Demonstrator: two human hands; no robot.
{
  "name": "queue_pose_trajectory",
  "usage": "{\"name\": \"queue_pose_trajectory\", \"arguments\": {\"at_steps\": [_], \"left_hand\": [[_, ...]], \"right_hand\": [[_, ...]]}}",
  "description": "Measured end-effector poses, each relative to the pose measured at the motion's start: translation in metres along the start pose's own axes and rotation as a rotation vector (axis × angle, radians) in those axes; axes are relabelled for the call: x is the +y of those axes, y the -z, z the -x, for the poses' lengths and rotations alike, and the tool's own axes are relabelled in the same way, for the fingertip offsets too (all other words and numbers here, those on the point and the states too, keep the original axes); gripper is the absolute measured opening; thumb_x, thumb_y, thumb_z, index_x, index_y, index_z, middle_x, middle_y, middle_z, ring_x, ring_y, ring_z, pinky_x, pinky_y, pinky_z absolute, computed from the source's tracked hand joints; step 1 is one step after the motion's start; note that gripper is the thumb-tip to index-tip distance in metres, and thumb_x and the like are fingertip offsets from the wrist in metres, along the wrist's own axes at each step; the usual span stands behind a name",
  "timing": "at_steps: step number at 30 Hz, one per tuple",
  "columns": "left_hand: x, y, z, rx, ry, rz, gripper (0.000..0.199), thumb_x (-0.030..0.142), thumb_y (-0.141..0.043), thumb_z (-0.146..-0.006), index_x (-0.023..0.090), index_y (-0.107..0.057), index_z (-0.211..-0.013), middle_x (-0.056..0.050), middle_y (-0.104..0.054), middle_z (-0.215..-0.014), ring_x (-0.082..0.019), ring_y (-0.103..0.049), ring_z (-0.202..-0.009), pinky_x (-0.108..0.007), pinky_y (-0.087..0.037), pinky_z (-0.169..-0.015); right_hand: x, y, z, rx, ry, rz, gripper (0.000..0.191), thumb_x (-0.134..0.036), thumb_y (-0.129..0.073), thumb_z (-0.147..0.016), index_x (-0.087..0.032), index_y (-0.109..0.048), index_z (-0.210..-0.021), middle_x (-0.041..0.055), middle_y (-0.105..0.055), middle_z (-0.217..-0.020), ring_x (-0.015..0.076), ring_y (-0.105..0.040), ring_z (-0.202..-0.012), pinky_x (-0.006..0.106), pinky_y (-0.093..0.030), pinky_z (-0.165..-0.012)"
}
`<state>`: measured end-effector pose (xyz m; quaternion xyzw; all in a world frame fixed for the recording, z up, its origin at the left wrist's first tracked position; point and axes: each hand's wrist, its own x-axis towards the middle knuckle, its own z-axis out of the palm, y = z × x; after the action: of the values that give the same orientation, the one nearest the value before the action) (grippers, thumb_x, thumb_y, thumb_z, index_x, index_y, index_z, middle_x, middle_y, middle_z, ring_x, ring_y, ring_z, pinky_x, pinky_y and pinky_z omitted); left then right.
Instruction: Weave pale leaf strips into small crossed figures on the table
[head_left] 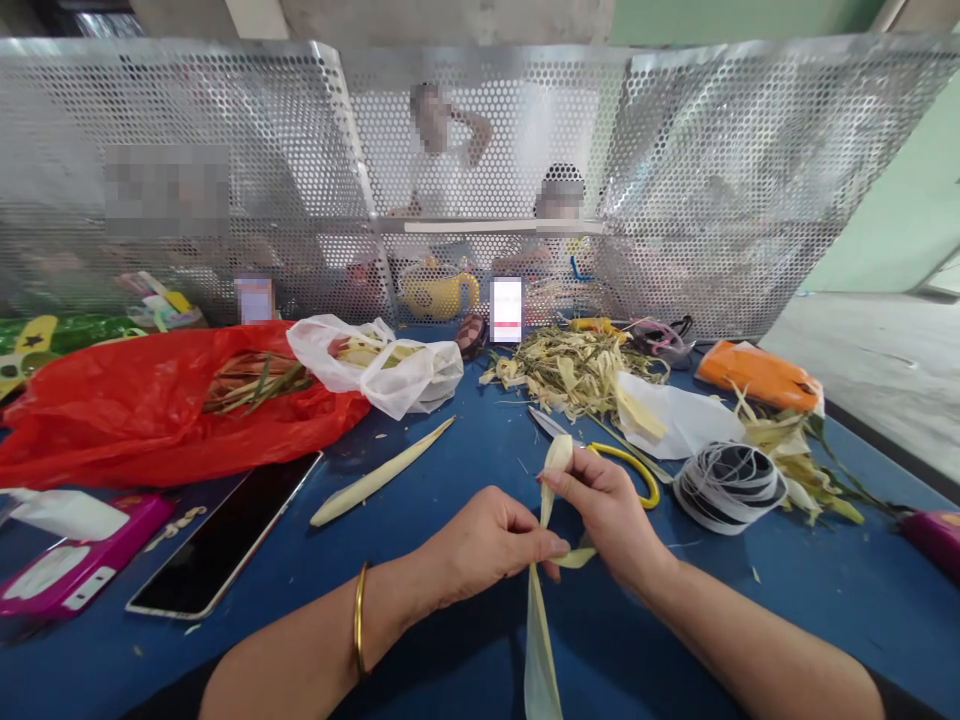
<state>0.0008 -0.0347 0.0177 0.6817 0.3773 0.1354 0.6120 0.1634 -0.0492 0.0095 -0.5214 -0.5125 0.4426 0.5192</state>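
Observation:
Between my two hands is a pale corn husk strip [541,640], folded near its top, with one long tail hanging toward me. My left hand [499,540] pinches it at the crossing, thumb on top; a gold bangle [360,620] circles that wrist. Higher up, my right hand [600,490] pinches the folded upper end between thumb and fingers. Just beyond the right hand lie scissors [637,470] with yellow handles, partly hidden by the hand and husk. A single rolled husk [382,475] rests on the blue table to the left.
Left are a red plastic bag [165,410], a white bag [412,375], a dark phone [232,540] and a magenta device [90,560]. Right are a husk scrap pile [570,365], a wire spool [729,488] and an orange packet [757,375]. A perforated metal screen [487,200] stands behind; people sit beyond.

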Motion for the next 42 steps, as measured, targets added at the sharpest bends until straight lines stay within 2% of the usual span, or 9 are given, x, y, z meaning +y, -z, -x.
{"name": "queue_pose_trajectory", "arguments": {"at_steps": [8, 13, 17, 22, 26, 28, 31, 33, 42], "left_hand": [[0.003, 0.012, -0.004, 0.133, 0.097, 0.288, 0.070, 0.076, -0.046, -0.075, 0.011, -0.070, -0.068, 0.001, -0.048, -0.048, -0.008, -0.034, -0.043, -0.025, -0.021, -0.047], [0.005, 0.023, -0.004, 0.136, 0.074, 0.355, 0.057, 0.068, -0.063, -0.068, 0.012, -0.067, -0.065, 0.003, -0.047, -0.049, -0.006, -0.033, -0.044, -0.024, -0.018, -0.046], [0.007, 0.026, -0.003, 0.121, 0.063, 0.334, 0.043, 0.055, -0.074, -0.064, 0.012, -0.068, -0.066, 0.003, -0.050, -0.049, -0.006, -0.036, -0.044, -0.023, -0.022, -0.046], [0.006, 0.022, -0.008, 0.090, 0.087, 0.387, 0.039, 0.051, -0.073, -0.067, 0.012, -0.069, -0.067, 0.002, -0.053, -0.049, -0.007, -0.042, -0.044, -0.022, -0.028, -0.047], [0.010, 0.021, -0.017, 0.219, 0.099, 0.590, 0.043, 0.053, -0.073, -0.067, 0.012, -0.071, -0.078, 0.000, -0.061, -0.060, -0.009, -0.053, -0.051, -0.022, -0.039, -0.054], [0.014, 0.022, -0.021, 0.226, 0.074, 0.673, 0.042, 0.051, -0.071, -0.071, 0.012, -0.073, -0.087, -0.004, -0.068, -0.072, -0.013, -0.061, -0.063, -0.024, -0.045, -0.064], [0.022, 0.021, -0.027, 0.198, 0.031, 0.740, 0.032, 0.038, -0.075, -0.069, 0.013, -0.074, -0.089, -0.007, -0.071, -0.083, -0.016, -0.065, -0.077, -0.026, -0.048, -0.075], [0.027, 0.019, -0.031, 0.194, 0.000, 0.749, 0.026, 0.030, -0.079, -0.065, 0.012, -0.074, -0.084, -0.008, -0.072, -0.083, -0.015, -0.064, -0.079, -0.024, -0.047, -0.077], [0.027, 0.012, -0.040, 0.171, 0.006, 0.764, 0.033, 0.030, -0.086, -0.057, 0.011, -0.076, -0.082, -0.009, -0.071, -0.083, -0.015, -0.062, -0.078, -0.023, -0.045, -0.073]], "right_hand": [[-0.011, 0.027, -0.012, -0.035, 0.311, 0.447, 0.031, -0.043, -0.047, -0.094, -0.020, -0.067, -0.092, 0.0050, -0.069, -0.091, 0.0200, -0.062, -0.088, 0.031, -0.045, -0.077], [-0.016, 0.029, -0.011, -0.209, 0.770, 0.856, 0.019, -0.039, -0.060, -0.090, -0.022, -0.067, -0.089, 0.0040, -0.070, -0.086, 0.0220, -0.062, -0.096, 0.045, -0.032, -0.102], [-0.014, 0.027, -0.010, -0.271, 0.922, 0.981, 0.019, -0.030, -0.052, -0.095, -0.021, -0.065, -0.084, -0.0005, -0.067, -0.073, 0.0155, -0.063, -0.078, 0.044, -0.029, -0.105], [-0.012, 0.029, -0.012, -0.120, 0.940, 0.994, 0.023, -0.024, -0.048, -0.096, -0.021, -0.065, -0.082, 0.0001, -0.068, -0.072, 0.0152, -0.064, -0.076, 0.041, -0.035, -0.100], [-0.019, 0.039, -0.011, 0.243, 0.962, 1.002, 0.026, -0.022, -0.051, -0.092, -0.023, -0.064, -0.114, 0.0102, -0.068, -0.110, 0.0273, -0.057, -0.113, 0.044, -0.040, -0.096], [-0.022, 0.041, -0.007, 0.348, 1.022, 1.023, 0.032, -0.019, -0.054, -0.089, -0.022, -0.062, -0.120, 0.0110, -0.067, -0.108, 0.0282, -0.059, -0.108, 0.042, -0.043, -0.089], [-0.021, 0.036, 0.000, 0.114, 1.174, 1.111, 0.031, -0.012, -0.050, -0.090, -0.018, -0.062, -0.117, 0.0056, -0.069, -0.081, 0.0190, -0.062, -0.074, 0.036, -0.042, -0.076], [-0.016, 0.028, 0.003, -0.054, 1.208, 1.179, 0.032, -0.009, -0.041, -0.092, -0.012, -0.060, -0.118, 0.0060, -0.068, -0.079, 0.0183, -0.062, -0.072, 0.037, -0.041, -0.077], [-0.008, 0.019, 0.002, -0.161, 1.083, 1.371, 0.027, -0.012, -0.032, -0.097, -0.015, -0.059, -0.095, 0.0061, -0.061, -0.081, 0.0205, -0.057, -0.074, 0.038, -0.040, -0.080]]}}
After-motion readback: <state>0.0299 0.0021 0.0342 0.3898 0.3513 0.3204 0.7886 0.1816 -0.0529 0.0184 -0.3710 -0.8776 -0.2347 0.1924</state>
